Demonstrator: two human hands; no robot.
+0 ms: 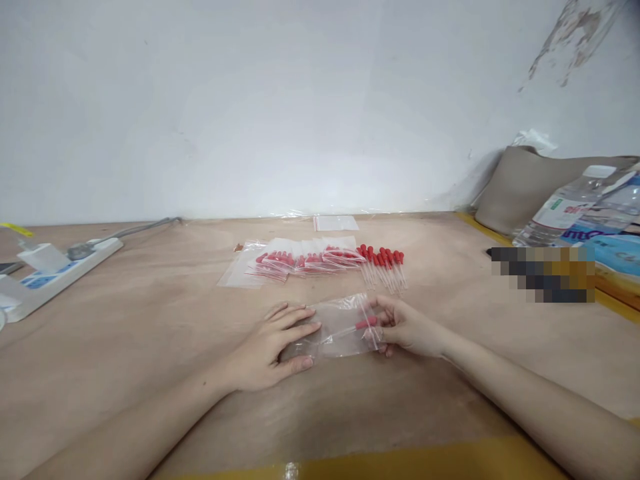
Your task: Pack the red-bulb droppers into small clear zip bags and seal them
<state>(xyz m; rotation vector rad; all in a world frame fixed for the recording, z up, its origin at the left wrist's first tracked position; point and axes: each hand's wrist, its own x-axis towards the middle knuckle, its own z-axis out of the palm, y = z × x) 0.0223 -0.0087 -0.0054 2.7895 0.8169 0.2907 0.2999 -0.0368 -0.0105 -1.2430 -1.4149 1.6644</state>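
Observation:
A clear plastic zip bag [337, 343] lies in front of me with a dropper [366, 323] inside, its red bulb toward the right. My left hand [267, 350] rests flat with fingers spread, the tips on the bag's left part. At the opposite end, my right hand [403, 325] pinches the bag's edge near the red bulb; some of its fingers are behind the plastic. Beyond them lies an overlapping row of bagged red-bulbed droppers [310, 259]. To its right are several loose droppers [384, 261], bulbs pointing away from me.
A small stack of flat bags [336, 223] sits by the wall. On the left is a power strip [75, 270] with a white charger and grey cable. Plastic bottles [560, 210], a grey-brown bag [510, 187] and a blurred-out item [550, 273] occupy the right side.

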